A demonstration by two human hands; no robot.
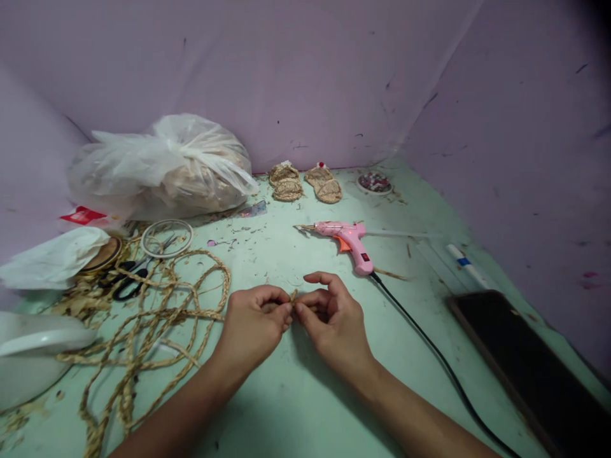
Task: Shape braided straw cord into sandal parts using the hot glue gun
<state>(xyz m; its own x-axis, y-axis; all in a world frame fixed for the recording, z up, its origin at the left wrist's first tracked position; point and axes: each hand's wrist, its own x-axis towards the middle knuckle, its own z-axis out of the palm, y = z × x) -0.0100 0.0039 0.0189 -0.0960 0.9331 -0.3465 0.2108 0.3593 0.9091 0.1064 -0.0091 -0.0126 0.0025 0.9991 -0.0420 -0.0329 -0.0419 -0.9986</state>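
Observation:
Both my hands meet over the middle of the green table. My left hand point(255, 318) pinches a small tan piece of braided fibre point(293, 297), of which only a short bit shows between the fingertips. The fingers of my right hand point(334, 318) close on the same piece from the other side, with the index finger raised and bent. Beyond them lies a pink glue gun point(351, 238), its nozzle pointing left and a clear glue stick out of its back. Left of my left hand, a long braided rope point(167, 312) sprawls in loops.
Two small woven slippers point(286, 181) stand by the back wall, near a dish of beads point(375, 182). A stuffed plastic bag point(167, 168), a tape ring point(167, 238) and black-handled scissors point(131, 283) are at left. At right lie a phone point(529, 362), a marker point(466, 266) and the gun's black cord point(434, 350).

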